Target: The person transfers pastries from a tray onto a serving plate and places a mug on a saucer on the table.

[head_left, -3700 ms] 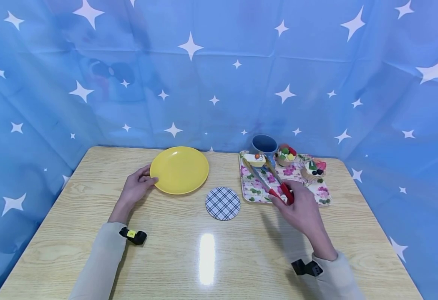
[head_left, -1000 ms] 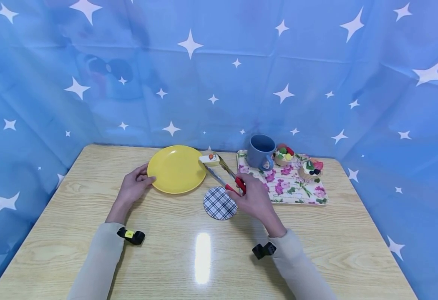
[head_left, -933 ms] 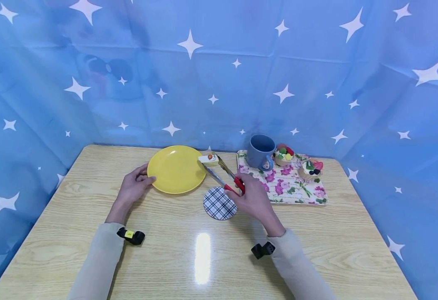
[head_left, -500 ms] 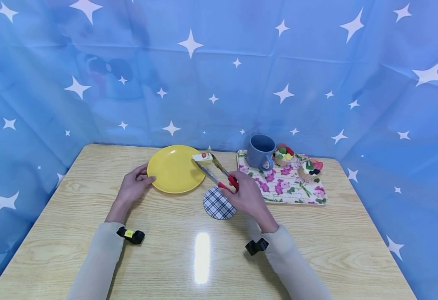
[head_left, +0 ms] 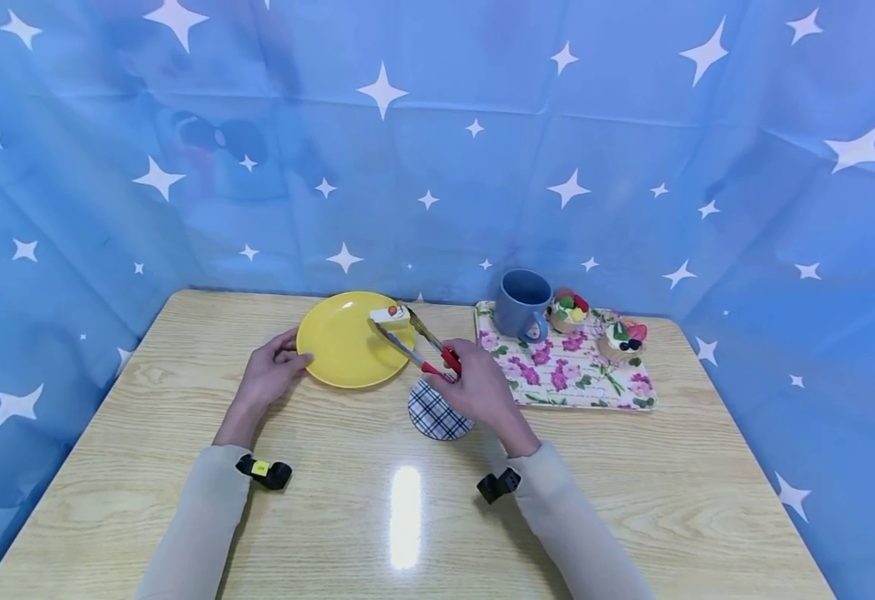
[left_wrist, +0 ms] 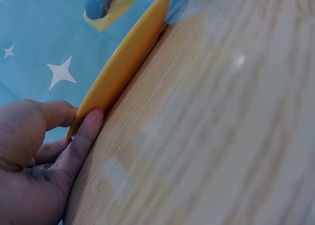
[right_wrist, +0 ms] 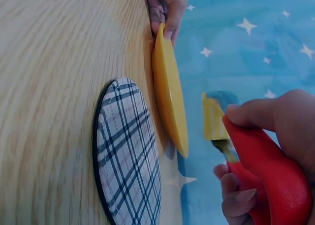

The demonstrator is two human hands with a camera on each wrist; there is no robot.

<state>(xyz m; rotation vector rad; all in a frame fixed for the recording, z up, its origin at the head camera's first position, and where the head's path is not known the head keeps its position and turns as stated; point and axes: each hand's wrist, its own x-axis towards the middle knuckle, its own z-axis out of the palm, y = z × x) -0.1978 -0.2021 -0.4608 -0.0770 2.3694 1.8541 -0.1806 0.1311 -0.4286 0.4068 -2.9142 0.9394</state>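
Note:
With its thumb and fingers my left hand (head_left: 272, 367) pinches the near-left rim of a yellow plate (head_left: 347, 350) on the table. The left wrist view shows the thumb and fingers on either side of the plate's edge (left_wrist: 123, 62). My right hand (head_left: 480, 386) grips the red handles of metal tongs (head_left: 428, 340). Between the tong tips is a small slice of cake (head_left: 390, 316), white on top with an orange-red piece of fruit. In the right wrist view the cake (right_wrist: 212, 119) hangs above the plate (right_wrist: 170, 87), apart from it.
A round plaid coaster (head_left: 437, 417) lies partly under the right hand. To the right, a floral tray (head_left: 580, 392) bears a blue mug (head_left: 522, 304) and two fruit-topped cupcakes (head_left: 568, 312). A blue star-patterned curtain (head_left: 437, 150) stands behind the wooden table (head_left: 317, 500).
My right hand has carried the cake in the tongs leftward from the tray, past the plate's right rim, to over the plate. My left hand keeps its hold on the rim.

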